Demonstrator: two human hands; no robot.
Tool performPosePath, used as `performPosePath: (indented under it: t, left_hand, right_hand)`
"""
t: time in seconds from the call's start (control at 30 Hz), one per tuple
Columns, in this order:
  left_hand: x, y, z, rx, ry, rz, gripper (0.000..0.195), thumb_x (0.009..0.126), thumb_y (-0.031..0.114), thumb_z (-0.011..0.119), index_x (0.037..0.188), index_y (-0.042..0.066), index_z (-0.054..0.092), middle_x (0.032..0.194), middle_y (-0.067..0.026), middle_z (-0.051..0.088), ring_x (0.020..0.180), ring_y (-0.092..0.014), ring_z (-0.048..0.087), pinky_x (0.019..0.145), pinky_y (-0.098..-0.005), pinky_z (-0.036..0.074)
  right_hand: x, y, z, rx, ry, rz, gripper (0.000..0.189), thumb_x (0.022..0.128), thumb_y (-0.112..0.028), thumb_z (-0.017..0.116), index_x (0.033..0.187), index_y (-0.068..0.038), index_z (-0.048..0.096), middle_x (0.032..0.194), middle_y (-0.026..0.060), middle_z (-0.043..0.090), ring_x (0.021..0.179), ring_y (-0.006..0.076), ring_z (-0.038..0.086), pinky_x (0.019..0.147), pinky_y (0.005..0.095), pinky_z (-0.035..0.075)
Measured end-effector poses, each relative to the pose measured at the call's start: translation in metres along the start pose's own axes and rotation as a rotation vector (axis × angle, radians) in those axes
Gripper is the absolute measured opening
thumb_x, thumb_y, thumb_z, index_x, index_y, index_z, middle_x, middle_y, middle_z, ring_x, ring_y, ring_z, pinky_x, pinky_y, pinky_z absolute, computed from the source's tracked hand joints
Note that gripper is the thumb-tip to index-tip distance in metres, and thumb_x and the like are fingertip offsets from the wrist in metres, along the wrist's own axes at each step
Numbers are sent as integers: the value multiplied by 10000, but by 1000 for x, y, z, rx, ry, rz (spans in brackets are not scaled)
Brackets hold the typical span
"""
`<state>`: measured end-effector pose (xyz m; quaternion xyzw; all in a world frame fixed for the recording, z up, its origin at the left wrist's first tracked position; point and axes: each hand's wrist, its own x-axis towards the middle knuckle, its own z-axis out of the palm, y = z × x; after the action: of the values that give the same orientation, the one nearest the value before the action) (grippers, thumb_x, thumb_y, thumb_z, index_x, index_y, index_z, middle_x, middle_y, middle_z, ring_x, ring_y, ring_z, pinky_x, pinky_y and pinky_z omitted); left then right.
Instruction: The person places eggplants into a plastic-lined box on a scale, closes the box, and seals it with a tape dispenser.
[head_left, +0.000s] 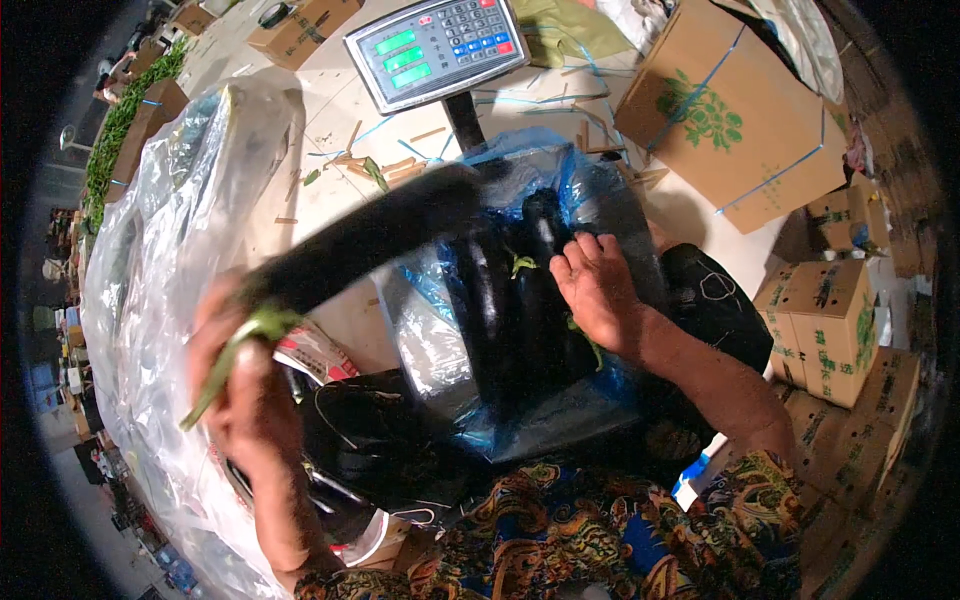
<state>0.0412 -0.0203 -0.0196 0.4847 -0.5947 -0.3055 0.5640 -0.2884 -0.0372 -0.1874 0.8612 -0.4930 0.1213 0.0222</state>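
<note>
My left hand (244, 382) grips a long dark eggplant (360, 240) near its green stem. Both are blurred, and the eggplant slants up to the right, its far end above the pile. Several glossy dark eggplants (487, 300) lie side by side on blue plastic film (431, 289) in front of me. My right hand (600, 289) rests at the right side of the pile with its fingers curled. Its fingertips touch the eggplants or the film there, but whether they grip anything is unclear. An electronic scale display (439, 49) on a dark post stands just beyond the pile.
A large clear plastic bag (157, 225) bulges along the left. On the right are a tilted cardboard box (735, 112) and a smaller printed carton (821, 330). Blue straps and cardboard scraps (405, 169) litter the floor. Green vegetables (120, 142) line the far left.
</note>
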Motion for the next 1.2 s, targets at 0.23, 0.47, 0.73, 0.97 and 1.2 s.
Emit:
performPosePath:
  t: [0.23,0.47,0.73,0.97,1.2]
  left_hand:
    - [-47,5,-115,527,7,338,435,954,289,558,1234,-43,541,1348,-206,446,1223,-329,489,1015,-430,425]
    - [-154,-77,-191,1466,-477,59,362,811,14,513,1142,97,635,1261,-150,519,1227,-351,472,1002,-471,382]
    - [-61,-11,-72,756,-253,-265,244,844,-47,535,1056,4,644,1023,-173,658,916,-325,645,804,-382,515]
    - [-17,-16,64,487,-1028,63,605,793,-22,627,1360,61,431,1281,-181,493,1116,-378,549,1002,-438,445]
    - [-34,-71,149,809,-881,476,736,677,57,669,1374,85,435,1325,-182,447,942,-320,524,860,-384,499]
  right_hand:
    - [2,-36,-17,-68,-269,130,362,807,-78,565,1160,0,577,886,147,632,743,272,633,577,385,515]
    - [-25,-53,3,-142,-480,179,668,821,-111,577,1436,-5,339,748,146,598,594,259,611,482,396,499]
    - [-41,-49,42,-358,-341,129,554,840,-74,503,1387,-18,431,672,121,580,523,213,546,432,378,448]
    - [-6,-27,-45,202,-322,273,623,862,-163,607,1392,-24,311,805,155,638,627,284,630,548,389,520]
    - [-31,-29,-62,1239,-346,546,577,881,-153,604,1387,-78,336,917,126,615,765,203,631,712,357,530]
